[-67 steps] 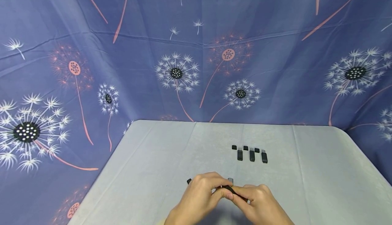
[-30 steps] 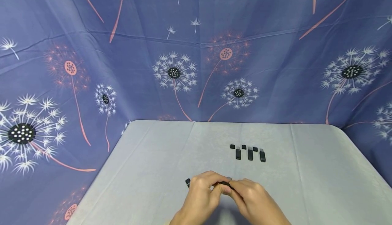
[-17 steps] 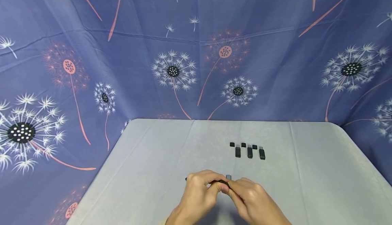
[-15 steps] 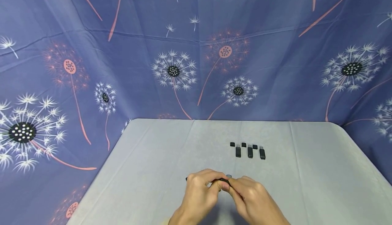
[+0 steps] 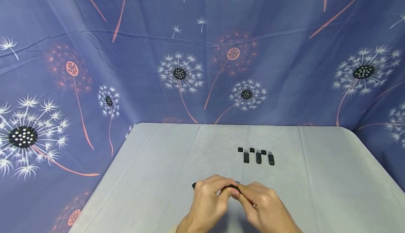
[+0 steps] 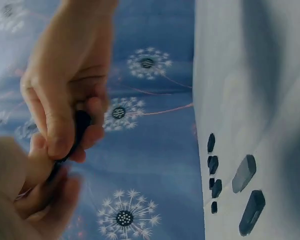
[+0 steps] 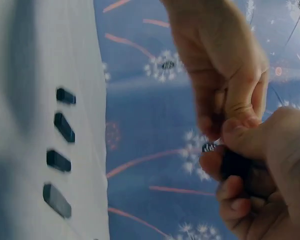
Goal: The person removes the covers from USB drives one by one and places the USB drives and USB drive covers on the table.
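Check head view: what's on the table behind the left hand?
Around the left hand, the ends of a black stick and a gray stick peek out, probably USB drives. The rest of both is covered there.

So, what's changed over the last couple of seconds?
The left hand and right hand shifted slightly forward, hiding more of the grey piece beyond them. Both still grip the black piece. The three uncapped USB drives and three small caps stayed put.
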{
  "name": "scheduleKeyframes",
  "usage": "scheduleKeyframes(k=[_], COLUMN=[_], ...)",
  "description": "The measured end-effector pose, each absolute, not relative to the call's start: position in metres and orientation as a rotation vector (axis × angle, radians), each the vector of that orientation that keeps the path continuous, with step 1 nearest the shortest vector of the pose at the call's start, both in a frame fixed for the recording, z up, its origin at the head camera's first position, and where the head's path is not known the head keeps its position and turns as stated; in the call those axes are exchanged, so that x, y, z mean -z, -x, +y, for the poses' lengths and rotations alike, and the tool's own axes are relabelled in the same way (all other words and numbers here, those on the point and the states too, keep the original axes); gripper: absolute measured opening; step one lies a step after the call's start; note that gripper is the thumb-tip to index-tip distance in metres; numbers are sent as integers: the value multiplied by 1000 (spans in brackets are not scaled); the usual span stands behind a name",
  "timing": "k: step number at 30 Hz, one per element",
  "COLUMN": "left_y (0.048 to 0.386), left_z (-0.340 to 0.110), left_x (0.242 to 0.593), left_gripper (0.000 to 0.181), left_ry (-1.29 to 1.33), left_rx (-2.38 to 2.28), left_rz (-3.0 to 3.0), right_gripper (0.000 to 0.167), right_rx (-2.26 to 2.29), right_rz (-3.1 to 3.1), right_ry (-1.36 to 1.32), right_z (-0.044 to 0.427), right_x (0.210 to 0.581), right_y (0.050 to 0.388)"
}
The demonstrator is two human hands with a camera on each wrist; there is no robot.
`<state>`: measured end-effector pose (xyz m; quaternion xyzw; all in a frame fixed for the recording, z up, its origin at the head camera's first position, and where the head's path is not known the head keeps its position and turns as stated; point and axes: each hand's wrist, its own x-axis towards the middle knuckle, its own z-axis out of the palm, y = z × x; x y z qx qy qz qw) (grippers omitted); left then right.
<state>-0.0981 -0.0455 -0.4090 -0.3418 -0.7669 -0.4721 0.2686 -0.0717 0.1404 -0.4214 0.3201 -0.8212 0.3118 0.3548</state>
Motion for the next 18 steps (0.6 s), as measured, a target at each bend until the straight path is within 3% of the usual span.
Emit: scheduleKeyframes(k=[3,8,18], left_y=[107,122,133], left_z=[-55,-73,-74], left_x=[402,394,393], left_gripper=[10,9,13], left_ry=[814,775,893], left_rx=[1200,1247,1213], left_rz=[-2004,-2041,-2093], right_gripper=[1,26,32], right_rx=[-804,-815,-922], right_rz=[-2141,-2160,-2209], right_ry=[-663,-422,-378], right_z=[153,182,192], right_x=[420,417,416], right_y=[71,70,74])
